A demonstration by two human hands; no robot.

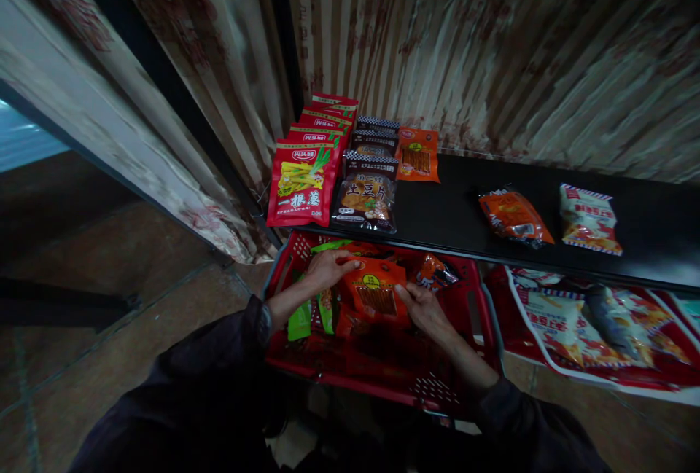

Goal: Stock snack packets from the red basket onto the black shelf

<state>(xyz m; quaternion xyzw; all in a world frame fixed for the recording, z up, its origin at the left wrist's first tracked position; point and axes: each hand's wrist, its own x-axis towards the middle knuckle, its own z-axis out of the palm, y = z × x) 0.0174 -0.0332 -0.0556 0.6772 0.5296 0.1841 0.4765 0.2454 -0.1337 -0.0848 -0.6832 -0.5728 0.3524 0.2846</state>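
Over a red shopping basket (448, 378), an orange snack packet (377, 298) is held between both hands. My left hand (327, 271) grips its upper left corner, thumb on the front. At its right edge my right hand (426, 309) pinches the packet. Green snack packets (299, 321) and an orange-and-black packet (434, 271) lie in the basket around it. A similar orange packet (418, 154) leans on the black shelf behind, beside overlapping dark potato-chip packets (365, 196) and red snack packets (302, 185).
Farther right on the black shelf (448, 200) lie an orange-and-black bag (515, 216) and a white-and-red bag (589, 218). A second red basket (506, 313) of white-and-red bags stands below the shelf at right. Patterned curtains (372, 36) hang behind, with a dark post (284, 28) at left.
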